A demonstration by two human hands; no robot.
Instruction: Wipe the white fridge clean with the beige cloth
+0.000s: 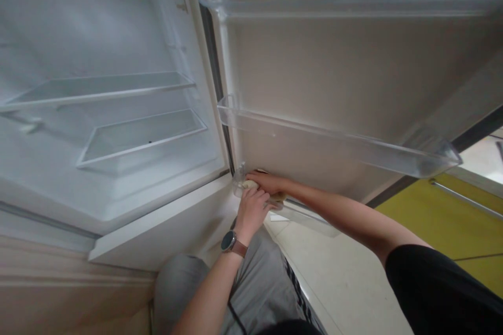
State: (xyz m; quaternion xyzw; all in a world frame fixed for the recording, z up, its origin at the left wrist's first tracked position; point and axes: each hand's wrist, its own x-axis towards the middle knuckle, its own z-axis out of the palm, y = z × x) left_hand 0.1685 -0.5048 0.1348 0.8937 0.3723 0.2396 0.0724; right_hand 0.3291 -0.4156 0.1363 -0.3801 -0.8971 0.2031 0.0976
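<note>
An open fridge is in front of me, its door (353, 73) swung out to the right. My right hand (269, 182) presses a pale cloth (250, 185) into the lowest clear door bin (302, 214) near the hinge. My left hand (253, 208), with a watch on its wrist, grips the rim of that same bin just below the right hand. Both hands are closed and touch each other. Most of the cloth is hidden under the fingers.
Two glass shelves (141, 133) sit in the white fridge interior at left. Clear door bins (338, 141) run across the door above my hands. My grey-trousered knee (196, 282) is below. A yellow cabinet (451, 220) and pale floor tiles lie at right.
</note>
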